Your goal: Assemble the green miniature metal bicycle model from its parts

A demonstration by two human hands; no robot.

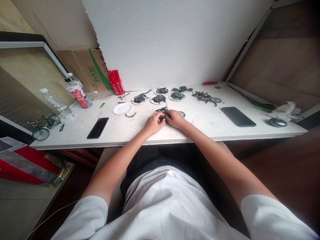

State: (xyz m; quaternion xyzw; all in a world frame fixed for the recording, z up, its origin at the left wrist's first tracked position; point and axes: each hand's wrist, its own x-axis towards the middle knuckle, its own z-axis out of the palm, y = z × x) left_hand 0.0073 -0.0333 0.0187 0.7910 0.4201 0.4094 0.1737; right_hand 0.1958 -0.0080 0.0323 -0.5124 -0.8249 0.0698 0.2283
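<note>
Both hands meet over the middle of the white table (pixel 200 130). Between the fingertips is a partly assembled green model bicycle (pixel 162 109), much of it covered by the fingers. My left hand (pixel 154 123) pinches it from the left, and my right hand (pixel 175 119) from the right. A small spoked wheel (pixel 183 114) lies just beyond the right hand. To the left of the hands rests a curved green part (pixel 131 114), close to a bare white paper plate (pixel 122 108).
Several paper plates of dark and green parts (pixel 159 99) stand behind the hands, beside a loose pile (pixel 205 97). A phone (pixel 98 128) lies left, a dark flat slab (pixel 238 116) right. A complete model bicycle (pixel 45 125), bottles (pixel 79 95) and a mouse (pixel 278 122) sit near the ends.
</note>
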